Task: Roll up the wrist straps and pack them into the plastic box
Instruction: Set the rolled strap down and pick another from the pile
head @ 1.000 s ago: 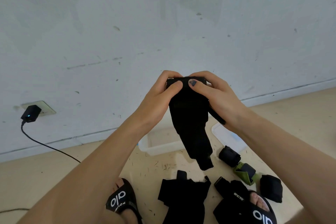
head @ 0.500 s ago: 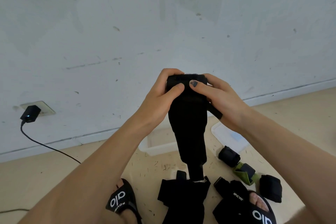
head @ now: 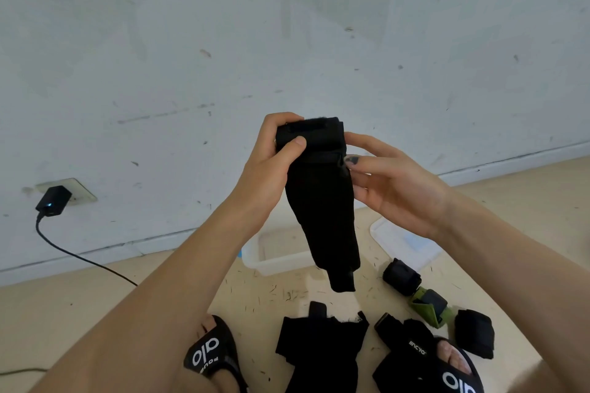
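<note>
Head view: left hand (head: 265,169) grips black wrist strap (head: 322,201) at centre frame, right hand (head: 392,182) open beside it; strap hides part of plastic box (head: 274,260); lid (head: 402,242), rolled straps (head: 400,276) lower right; charger (head: 52,201) left

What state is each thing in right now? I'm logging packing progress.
Held wrist strap: top partly rolled, tail hanging.
Left hand: grips the roll.
Right hand: fingers relaxed, touching the strap.
Plastic box: open; no straps visible inside.
Lid: off, on floor.
Charger: plugged in, light on.
</note>
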Tool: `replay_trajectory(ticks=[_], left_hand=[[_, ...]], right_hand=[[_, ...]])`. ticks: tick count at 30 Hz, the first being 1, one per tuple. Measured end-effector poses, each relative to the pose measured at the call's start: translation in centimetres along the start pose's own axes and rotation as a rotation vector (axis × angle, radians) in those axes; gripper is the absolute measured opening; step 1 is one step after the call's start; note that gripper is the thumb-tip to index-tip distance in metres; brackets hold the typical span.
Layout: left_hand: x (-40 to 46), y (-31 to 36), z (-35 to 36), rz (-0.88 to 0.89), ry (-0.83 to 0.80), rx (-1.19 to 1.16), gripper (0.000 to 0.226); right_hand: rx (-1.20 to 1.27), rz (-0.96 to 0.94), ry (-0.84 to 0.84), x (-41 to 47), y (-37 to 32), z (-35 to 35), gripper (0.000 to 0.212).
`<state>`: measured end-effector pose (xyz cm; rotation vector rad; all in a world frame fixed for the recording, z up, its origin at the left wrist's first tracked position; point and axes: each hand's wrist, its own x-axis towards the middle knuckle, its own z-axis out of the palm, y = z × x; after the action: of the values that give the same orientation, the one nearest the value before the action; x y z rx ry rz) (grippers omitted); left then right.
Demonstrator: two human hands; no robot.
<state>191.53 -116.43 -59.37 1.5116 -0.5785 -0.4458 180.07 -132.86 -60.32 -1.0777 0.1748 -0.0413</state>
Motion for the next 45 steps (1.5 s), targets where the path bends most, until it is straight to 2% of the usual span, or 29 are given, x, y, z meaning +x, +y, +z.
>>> replay_trajectory(ticks=[4, 8, 14, 23, 31, 36, 38, 42, 45], left_hand=[[0.0, 0.1, 0.1, -0.016, 0.008, -0.049, 0.025], [-0.3, 0.1, 0.5, -0.014, -0.023, -0.031, 0.027], [-0.8, 0.3, 0.8, 0.051, -0.041, 0.017, 0.029], [-1.3, 0.4, 1.0, 0.177, -0.087, 0.152, 0.028], [-1.3, 0.2, 0.8, 0.172, -0.109, 0.121, 0.029], [-1.2, 0.2, 0.6, 0.187, -0.099, 0.163, 0.031], [-1.1, 0.1, 0.5, 0.205, -0.088, 0.197, 0.033], [-1.0, -0.1, 0.6, 0.277, -0.066, 0.327, 0.038], [-1.2, -0.2, 0.7, 0.235, -0.098, 0.307, 0.036]], right_hand=[[-0.02, -0.034, 0.011, 0.1, 0.0, 0.1, 0.042], [-0.143, -0.091, 0.112, 0.4, 0.5, 0.8, 0.037], [-0.199, -0.169, 0.206, 0.6, 0.9, 1.2, 0.033], [-0.242, -0.195, 0.229, 0.9, 1.4, 0.9, 0.042], [-0.339, -0.272, 0.212, 1.1, 1.3, 0.5, 0.046], [-0.303, -0.246, 0.192, 1.0, 1.0, 0.4, 0.047], [-0.273, -0.229, 0.171, 0.9, 0.8, 0.5, 0.044], [-0.202, -0.19, 0.182, 0.6, 0.5, 1.2, 0.026], [-0.195, -0.186, 0.233, 0.7, 0.5, 1.3, 0.018]])
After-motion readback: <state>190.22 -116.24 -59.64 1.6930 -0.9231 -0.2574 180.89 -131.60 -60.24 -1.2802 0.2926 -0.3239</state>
